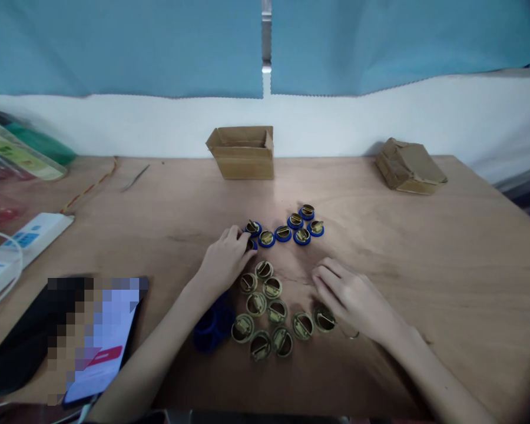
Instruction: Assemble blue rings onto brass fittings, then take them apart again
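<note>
My left hand (230,257) pinches a blue-rimmed round piece (251,245) at the left end of a group of similar pieces. These blue-rimmed pieces (283,233) have brass-coloured pin backs facing up. Nearer to me lie several round brass-coloured pin pieces (272,287) without blue rims. My right hand (342,288) rests at the right of them, fingers curled together, close to one brass piece (324,318); what its fingertips hold, if anything, is hidden. Dark blue rings (212,324) are heaped beside my left forearm, partly in shadow.
An open cardboard box (247,162) stands at the back middle, and a crumpled one (408,166) at the back right. A phone (110,347), a black object (30,335), a power strip (39,235) and plastic bags (22,150) are at the left.
</note>
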### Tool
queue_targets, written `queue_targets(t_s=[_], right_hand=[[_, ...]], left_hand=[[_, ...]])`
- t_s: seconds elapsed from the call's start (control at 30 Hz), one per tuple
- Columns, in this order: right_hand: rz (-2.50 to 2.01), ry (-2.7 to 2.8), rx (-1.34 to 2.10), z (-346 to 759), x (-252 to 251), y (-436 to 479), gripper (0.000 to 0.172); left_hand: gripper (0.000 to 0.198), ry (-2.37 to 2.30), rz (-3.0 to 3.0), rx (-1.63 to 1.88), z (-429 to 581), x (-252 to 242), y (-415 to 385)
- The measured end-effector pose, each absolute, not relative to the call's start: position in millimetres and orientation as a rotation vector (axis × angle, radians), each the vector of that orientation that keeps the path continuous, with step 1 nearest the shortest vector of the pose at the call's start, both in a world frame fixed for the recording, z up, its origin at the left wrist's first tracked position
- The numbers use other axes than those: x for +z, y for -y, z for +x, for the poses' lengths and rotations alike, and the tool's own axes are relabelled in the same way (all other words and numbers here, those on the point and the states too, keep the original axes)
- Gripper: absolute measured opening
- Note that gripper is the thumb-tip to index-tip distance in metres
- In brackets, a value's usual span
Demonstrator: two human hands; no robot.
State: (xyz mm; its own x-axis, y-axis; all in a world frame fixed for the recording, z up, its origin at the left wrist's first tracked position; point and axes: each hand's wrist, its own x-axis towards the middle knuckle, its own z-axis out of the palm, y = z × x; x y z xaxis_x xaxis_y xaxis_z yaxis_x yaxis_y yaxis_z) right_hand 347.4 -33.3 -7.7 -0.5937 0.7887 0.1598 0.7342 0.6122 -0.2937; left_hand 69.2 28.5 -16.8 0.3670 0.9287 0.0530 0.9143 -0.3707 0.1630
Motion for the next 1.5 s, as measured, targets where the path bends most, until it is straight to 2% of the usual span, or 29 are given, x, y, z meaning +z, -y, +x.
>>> queue_targets(t_s=[0.13,0.23,0.33,0.43,0.5,0.63,0.7,0.77,1.0,1.23,1.5], right_hand=[[-1.229,2.519,0.295,345.3,-7.1,34.9,0.034],[-1.208,2.468,0.297,340.3,-5.7,37.6,0.032],[-1.183,2.338,0.391,333.3,-4.8,42.2,0.022],[-1.145,2.213,0.504,325.5,-5.9,48.3,0.015],[-1.115,2.173,0.558,320.4,-7.8,52.2,0.017],[-1.055,2.121,0.611,312.7,-13.6,58.3,0.027],[-1.059,2.081,0.592,311.4,-16.6,60.7,0.033],[-1.066,2.040,0.579,311.7,-18.8,62.7,0.036],[-0.999,1.923,0.544,312.6,-17.7,65.0,0.033],[-1.024,1.844,0.433,310.8,-7.8,64.0,0.039],[-1.034,1.880,0.392,311.6,-8.6,66.7,0.042]], left_hand=[[0.019,-1.612,2.508,0.220,53.6,-14.7,-31.7],[0.019,-1.486,2.436,0.367,44.8,-7.4,-32.8],[0.020,-1.304,2.161,0.614,49.3,4.0,-25.4],[0.022,-1.144,1.843,0.708,65.3,14.8,-9.4],[0.019,-1.017,1.726,0.779,77.2,19.5,1.6],[0.034,-0.754,1.601,0.862,94.9,21.1,14.5],[0.027,-0.710,1.581,0.900,100.1,17.9,16.4],[0.022,-0.698,1.567,0.937,103.5,13.3,17.5],[0.025,-0.831,1.657,0.981,109.2,11.4,27.1],[0.046,-0.925,1.854,0.941,109.2,14.6,31.3],[0.042,-0.922,1.935,0.975,112.4,8.2,29.7]])
